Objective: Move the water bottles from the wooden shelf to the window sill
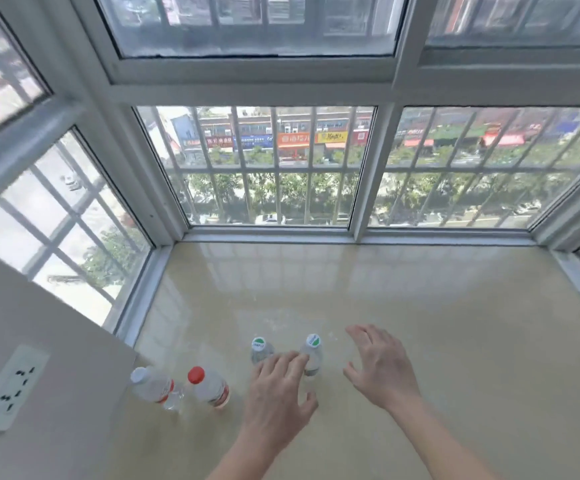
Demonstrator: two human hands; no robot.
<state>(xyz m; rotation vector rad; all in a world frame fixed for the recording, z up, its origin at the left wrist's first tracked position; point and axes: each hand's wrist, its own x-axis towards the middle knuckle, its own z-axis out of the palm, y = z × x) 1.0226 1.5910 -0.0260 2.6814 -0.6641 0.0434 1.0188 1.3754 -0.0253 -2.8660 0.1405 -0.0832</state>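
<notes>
Several clear water bottles stand upright on the beige window sill [402,306]. A white-capped bottle [151,386] and a red-capped bottle [208,386] stand at the left. Two green-and-white-capped bottles [260,349] [312,351] stand near the middle. My left hand [279,396] hovers over these two with its fingers spread, covering part of both, its fingertips at the right one. My right hand [380,365] is open just right of that bottle, apart from it. Neither hand holds anything. The wooden shelf is out of view.
Window panes with white frames [359,233] and outer bars enclose the sill at the back and both sides. A wall with a white socket plate [11,386] stands at the left. The sill's bare surface stretches right and towards the glass.
</notes>
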